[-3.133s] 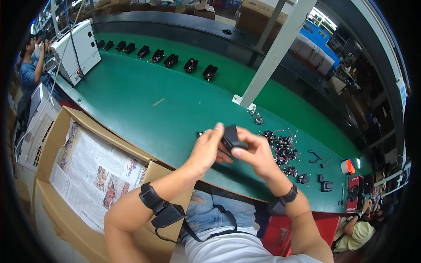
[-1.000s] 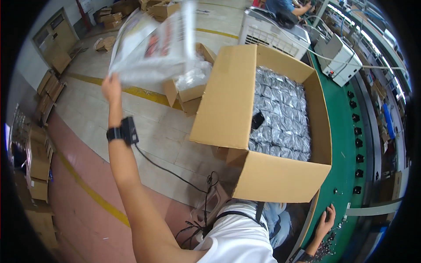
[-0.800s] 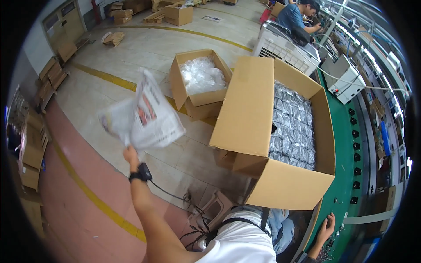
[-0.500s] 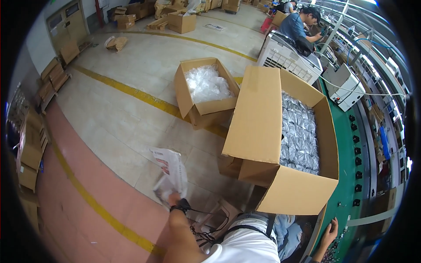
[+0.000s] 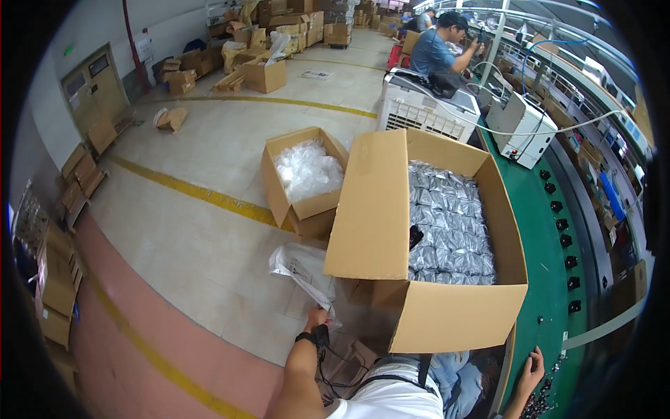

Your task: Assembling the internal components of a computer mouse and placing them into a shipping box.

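Note:
My left hand (image 5: 318,318) is closed on a whitish printed plastic bag (image 5: 299,268), which hangs limp beside the big carton. On that wrist is a black band with a cord. My right hand (image 5: 532,371) rests at the near edge of the green bench (image 5: 534,300), fingers loosely bent and apart, nothing visible in it. Small dark parts (image 5: 543,399) lie scattered beside it. Between my arms stands the large open carton (image 5: 457,318), packed with rows of silvery plastic-bagged items (image 5: 450,223). A black part (image 5: 416,236) lies on top of them, at the left flap.
A smaller carton (image 5: 321,202) of clear plastic bags stands behind the large one. Black parts (image 5: 565,241) line the green bench. A white machine (image 5: 527,133) and a white cabinet (image 5: 429,115) stand farther back. A person (image 5: 440,49) works beyond them.
My left hand has swung the plastic bag to the right and closer to the large carton. My view has shifted; the black part in the carton now shows. The right hand remains at the bench edge.

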A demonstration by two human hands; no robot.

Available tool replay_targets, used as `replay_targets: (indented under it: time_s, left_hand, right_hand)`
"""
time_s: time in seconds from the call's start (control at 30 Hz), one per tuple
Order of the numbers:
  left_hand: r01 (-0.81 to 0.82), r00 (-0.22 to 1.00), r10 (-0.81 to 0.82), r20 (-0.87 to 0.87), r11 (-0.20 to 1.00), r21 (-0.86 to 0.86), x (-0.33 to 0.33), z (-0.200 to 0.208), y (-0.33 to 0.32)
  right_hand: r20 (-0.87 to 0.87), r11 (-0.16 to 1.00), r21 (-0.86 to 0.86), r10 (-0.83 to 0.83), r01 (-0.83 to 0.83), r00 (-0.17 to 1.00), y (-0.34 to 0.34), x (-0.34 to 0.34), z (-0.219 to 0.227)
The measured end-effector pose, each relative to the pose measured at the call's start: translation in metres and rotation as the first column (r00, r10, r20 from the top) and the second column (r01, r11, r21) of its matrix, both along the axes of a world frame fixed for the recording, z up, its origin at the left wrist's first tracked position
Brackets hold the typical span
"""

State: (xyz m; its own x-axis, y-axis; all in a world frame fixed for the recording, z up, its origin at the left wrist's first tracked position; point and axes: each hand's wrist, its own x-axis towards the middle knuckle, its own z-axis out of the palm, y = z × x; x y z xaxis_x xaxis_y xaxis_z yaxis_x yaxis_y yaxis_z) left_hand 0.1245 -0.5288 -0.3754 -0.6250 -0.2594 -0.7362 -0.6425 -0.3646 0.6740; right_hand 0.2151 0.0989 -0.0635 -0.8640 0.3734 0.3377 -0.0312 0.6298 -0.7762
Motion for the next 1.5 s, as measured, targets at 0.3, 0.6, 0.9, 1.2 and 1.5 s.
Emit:
replay_targets:
  time_s: [0.3,0.6,0.9,1.2,1.5]
  left_hand:
    - [-0.128,0.975,0.144,-0.171,0.987,0.101,-0.021,0.054,0.019]
    - [-0.086,0.858,0.206,-0.47,0.961,0.263,-0.099,0.157,0.042]
    - [-0.084,0.856,0.145,-0.497,0.986,0.143,-0.127,0.1,0.127]
    - [0.028,0.899,0.031,-0.437,0.992,0.127,-0.228,0.08,0.186]
    - [-0.039,0.955,0.093,-0.283,0.981,0.19,-0.176,0.105,0.207]
  right_hand:
    - [0.05,0.998,0.02,-0.068,0.067,0.996,-0.023,0.006,0.018]
    - [0.031,0.991,0.075,-0.11,0.108,0.993,-0.034,0.013,0.025]
    - [0.08,0.916,0.346,-0.244,0.203,0.966,-0.065,0.007,0.043]
    - [0.317,0.915,0.395,-0.219,0.081,0.923,-0.066,0.011,0.067]
    - [0.462,0.957,0.287,-0.177,0.042,0.869,-0.06,0.013,0.079]
